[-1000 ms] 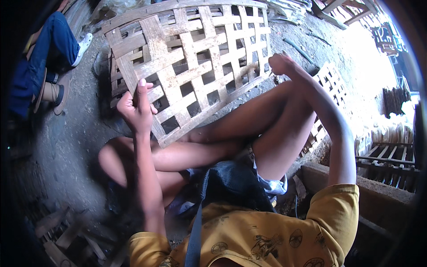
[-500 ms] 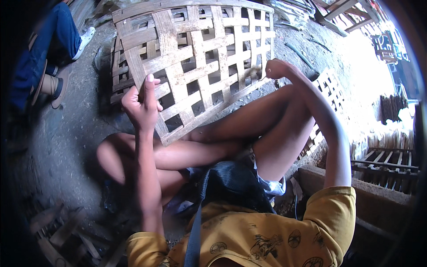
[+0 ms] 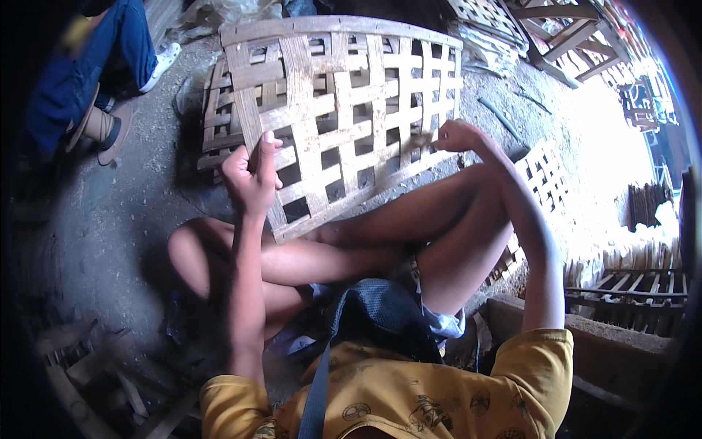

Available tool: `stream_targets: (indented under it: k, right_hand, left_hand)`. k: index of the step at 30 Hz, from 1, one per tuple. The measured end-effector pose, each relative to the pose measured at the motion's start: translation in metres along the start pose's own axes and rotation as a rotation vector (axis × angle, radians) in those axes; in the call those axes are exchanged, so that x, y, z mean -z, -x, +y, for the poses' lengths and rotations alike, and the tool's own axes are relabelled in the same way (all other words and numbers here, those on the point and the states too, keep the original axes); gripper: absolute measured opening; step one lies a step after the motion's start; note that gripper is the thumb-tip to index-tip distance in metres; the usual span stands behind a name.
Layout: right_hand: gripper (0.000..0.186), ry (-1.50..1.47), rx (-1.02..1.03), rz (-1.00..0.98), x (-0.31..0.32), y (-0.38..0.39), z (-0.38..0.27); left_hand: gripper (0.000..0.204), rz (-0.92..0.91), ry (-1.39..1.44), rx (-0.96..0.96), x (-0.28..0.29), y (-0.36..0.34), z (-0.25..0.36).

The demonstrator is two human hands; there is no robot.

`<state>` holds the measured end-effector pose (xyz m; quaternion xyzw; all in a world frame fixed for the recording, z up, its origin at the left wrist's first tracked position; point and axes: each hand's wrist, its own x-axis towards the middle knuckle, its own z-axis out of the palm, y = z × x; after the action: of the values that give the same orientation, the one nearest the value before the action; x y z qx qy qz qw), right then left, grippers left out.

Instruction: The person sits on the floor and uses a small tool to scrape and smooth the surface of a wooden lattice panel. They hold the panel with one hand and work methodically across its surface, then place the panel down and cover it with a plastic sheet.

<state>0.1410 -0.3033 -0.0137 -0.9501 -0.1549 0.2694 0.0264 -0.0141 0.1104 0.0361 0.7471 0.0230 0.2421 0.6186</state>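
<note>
A woven panel of flat wooden or bamboo strips (image 3: pixel 299 80), nailed into a thin frame, stands tilted in front of me. Its near corner comes down over my crossed legs. My left hand (image 3: pixel 252 179) is closed around the panel's left frame strip, thumb pointing up. At the panel's right side, my right hand (image 3: pixel 459 136) makes a fist by the lower edge. A short brownish, blurred thing (image 3: pixel 422 140) juts left from that fist across the weave; its kind cannot be made out. Behind the held panel shows a second lattice piece (image 3: pixel 213 143), partly hidden.
Another woven panel (image 3: pixel 545 179) lies right of my knee. A thin dark stick (image 3: pixel 500 117) is on the ground. Wooden frames (image 3: pixel 570 36) stand far right, a wooden beam (image 3: pixel 585 329) near right. At far left sits another person in blue trousers (image 3: pixel 110 47); scrap wood (image 3: pixel 95 358) lies near left.
The panel and both hands appear slightly further right and lower, along with the whole scene. My right hand with the brownish thing has shifted slightly; my left hand keeps its grip.
</note>
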Motion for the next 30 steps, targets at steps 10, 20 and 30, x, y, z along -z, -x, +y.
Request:
stream_targets:
  k: [10, 20, 30]
  right_hand:
    - [0.029, -0.188, 0.034, 0.319, 0.003, 0.013, 0.014]
    - [0.030, -0.600, -0.174, 1.223, 0.021, 0.116, 0.024]
    - [0.022, -0.749, -0.168, 1.839, -0.088, 0.252, -0.061]
  left_hand:
    - [0.038, -0.079, 0.109, -0.011, -0.002, -0.004, 0.000]
    - [0.036, -0.320, 0.113, 0.009, -0.013, 0.006, 0.070]
    - [0.059, -0.629, 0.320, 0.173, -0.093, -0.027, 0.151]
